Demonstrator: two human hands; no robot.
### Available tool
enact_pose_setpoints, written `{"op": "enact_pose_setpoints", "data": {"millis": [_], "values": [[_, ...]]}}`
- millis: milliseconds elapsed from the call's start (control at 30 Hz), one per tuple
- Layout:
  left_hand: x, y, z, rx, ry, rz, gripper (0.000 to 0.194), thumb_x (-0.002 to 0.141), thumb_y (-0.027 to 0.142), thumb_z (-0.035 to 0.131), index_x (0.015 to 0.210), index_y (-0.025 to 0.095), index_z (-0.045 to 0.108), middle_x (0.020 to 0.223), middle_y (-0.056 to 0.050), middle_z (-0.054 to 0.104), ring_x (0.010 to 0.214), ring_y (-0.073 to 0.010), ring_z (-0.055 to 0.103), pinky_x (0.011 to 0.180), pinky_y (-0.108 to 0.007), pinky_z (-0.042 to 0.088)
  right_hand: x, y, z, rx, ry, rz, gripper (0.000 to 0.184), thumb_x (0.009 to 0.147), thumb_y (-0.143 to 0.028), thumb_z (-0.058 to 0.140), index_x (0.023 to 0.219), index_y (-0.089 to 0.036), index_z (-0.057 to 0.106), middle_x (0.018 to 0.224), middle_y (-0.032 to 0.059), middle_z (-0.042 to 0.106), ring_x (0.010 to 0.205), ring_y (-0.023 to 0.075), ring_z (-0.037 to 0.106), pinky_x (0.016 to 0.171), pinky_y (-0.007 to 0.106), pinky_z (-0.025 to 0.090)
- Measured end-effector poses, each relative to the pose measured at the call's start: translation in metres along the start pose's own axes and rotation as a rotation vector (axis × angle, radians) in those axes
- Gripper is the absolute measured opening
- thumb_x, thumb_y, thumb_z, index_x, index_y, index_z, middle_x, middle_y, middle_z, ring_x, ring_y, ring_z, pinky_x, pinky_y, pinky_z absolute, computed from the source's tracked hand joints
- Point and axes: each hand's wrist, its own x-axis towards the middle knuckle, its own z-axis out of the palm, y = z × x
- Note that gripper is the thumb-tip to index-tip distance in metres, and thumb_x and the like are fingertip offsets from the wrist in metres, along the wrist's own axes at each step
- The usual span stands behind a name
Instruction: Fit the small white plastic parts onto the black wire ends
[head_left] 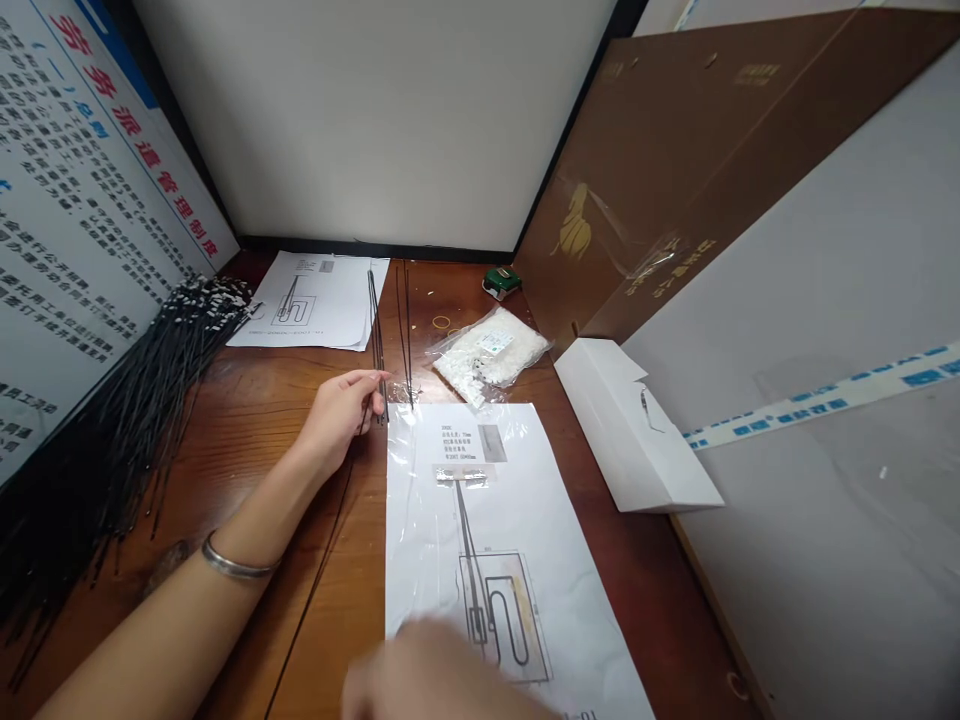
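My left hand (341,415) is closed, thumb and finger pinched at the lower ends of several thin black wires (376,330) that point away from me. Just right of them, a few more black wires (406,330) lie on the table. My right hand (442,680) is at the bottom edge over a printed drawing sheet (577,620) with a clear plastic cover. It is smeared by motion, and its fingers are hidden. A clear bag of small white parts (502,345) lies beyond the sheet.
A large bundle of black wires with white ends (165,380) leans at the left. Another drawing sheet (315,320) lies at the back. On the right are a green tape measure (501,282), a folded white box (630,430) and a brown cardboard panel (675,170). Partitions surround the wooden table (330,600).
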Motion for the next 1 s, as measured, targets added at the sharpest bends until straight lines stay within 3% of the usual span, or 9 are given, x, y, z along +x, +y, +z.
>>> {"op": "enact_pose_setpoints", "data": {"millis": [100, 167, 233, 300, 567, 1000], "values": [[-0.013, -0.009, 0.004, -0.018, -0.047, -0.016, 0.021, 0.077, 0.023, 0.055, 0.094, 0.012, 0.06, 0.046, 0.004, 0.05, 0.033, -0.0039, 0.023, 0.034, -0.017, 0.015, 0.023, -0.007, -0.072, -0.272, 0.335, 0.091, 0.023, 0.085, -0.04, 0.055, 0.084, -0.023, 0.071, 0.051, -0.0014, 0.055, 0.046, 0.0128, 0.046, 0.05, 0.027, 0.033], [-0.021, -0.013, 0.006, -0.015, -0.073, -0.038, 0.018, 0.075, 0.025, 0.057, 0.09, 0.015, 0.057, 0.047, 0.003, 0.053, 0.033, -0.0034, 0.021, 0.034, -0.017, 0.012, 0.045, 0.002, -0.114, -0.525, 0.62, 0.103, 0.018, 0.084, -0.027, 0.056, 0.094, -0.023, 0.07, 0.062, 0.0016, 0.062, 0.059, 0.016, 0.054, 0.056, 0.027, 0.034], [-0.025, -0.016, 0.008, 0.008, -0.098, -0.04, 0.016, 0.075, 0.028, 0.059, 0.084, 0.016, 0.055, 0.049, 0.003, 0.055, 0.034, -0.0032, 0.021, 0.035, -0.016, 0.011, 0.065, 0.017, -0.143, -0.663, 0.746, 0.167, 0.023, 0.084, -0.02, 0.053, 0.098, -0.023, 0.071, 0.079, 0.0054, 0.069, 0.077, 0.0205, 0.061, 0.062, 0.028, 0.036], [-0.027, -0.018, 0.008, 0.034, -0.12, -0.013, 0.018, 0.074, 0.032, 0.061, 0.079, 0.016, 0.053, 0.051, 0.002, 0.056, 0.035, -0.0033, 0.023, 0.035, -0.016, 0.012, 0.078, 0.03, -0.158, -0.762, 0.763, 0.195, 0.027, 0.086, -0.019, 0.049, 0.102, -0.023, 0.071, 0.087, 0.0076, 0.071, 0.084, 0.0229, 0.063, 0.065, 0.029, 0.037], [-0.032, -0.022, 0.007, 0.082, -0.147, 0.114, 0.026, 0.075, 0.041, 0.064, 0.074, 0.015, 0.059, 0.058, 0.001, 0.058, 0.038, -0.0043, 0.028, 0.037, -0.02, 0.016, 0.102, 0.038, -0.172, -1.013, 0.668, 0.335, 0.023, 0.083, -0.016, 0.052, 0.096, -0.017, 0.071, 0.089, 0.0144, 0.071, 0.084, 0.0266, 0.065, 0.061, 0.03, 0.037], [-0.036, -0.026, 0.004, 0.057, -0.197, 0.094, 0.03, 0.076, 0.045, 0.065, 0.08, 0.015, 0.061, 0.059, 0.002, 0.056, 0.038, -0.0039, 0.028, 0.037, -0.02, 0.015, 0.105, 0.057, -0.173, -0.862, 0.882, 0.232, 0.02, 0.084, -0.025, 0.056, 0.094, -0.024, 0.073, 0.09, 0.0065, 0.073, 0.088, 0.0236, 0.064, 0.067, 0.03, 0.038]]}}
